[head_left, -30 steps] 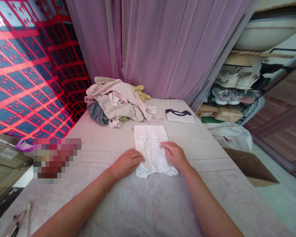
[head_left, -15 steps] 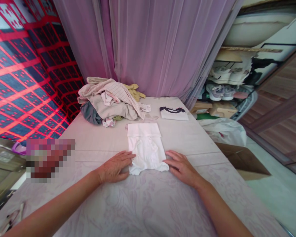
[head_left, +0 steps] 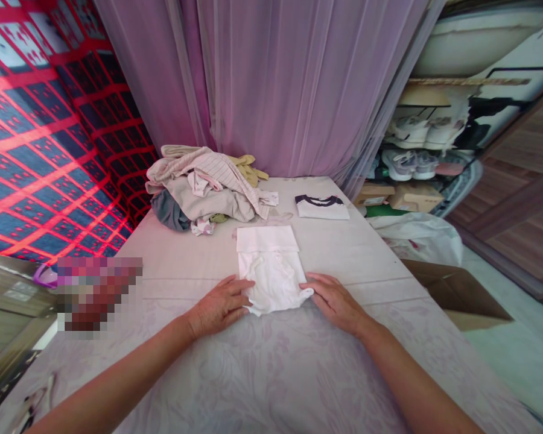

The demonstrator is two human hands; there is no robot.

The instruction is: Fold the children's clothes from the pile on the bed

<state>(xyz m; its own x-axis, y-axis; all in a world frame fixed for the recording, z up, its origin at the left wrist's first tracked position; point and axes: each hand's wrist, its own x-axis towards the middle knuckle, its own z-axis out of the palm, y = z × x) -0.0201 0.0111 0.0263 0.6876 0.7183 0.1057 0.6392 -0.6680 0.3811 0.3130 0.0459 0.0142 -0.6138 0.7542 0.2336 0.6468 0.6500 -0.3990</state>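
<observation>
**Q:** Item loc?
**A:** White folded garment (head_left: 269, 271) lies betw. your hands, long axis running fwd, away from you.
**Q:** Hands?
**A:** Both open & flat, no grip. Left hand (head_left: 219, 306) touches its L edge; right hand (head_left: 335, 303) is at its R corner. Left reaches slightly further in.
**Q:** vs. prev?
**A:** Hands were on top of it 1 s ago; now at its sides.

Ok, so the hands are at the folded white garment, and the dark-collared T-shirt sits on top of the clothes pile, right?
No: the head view shows the dark-collared T-shirt right of the clothes pile, not on it. The left hand and right hand are at the folded white garment.
</observation>
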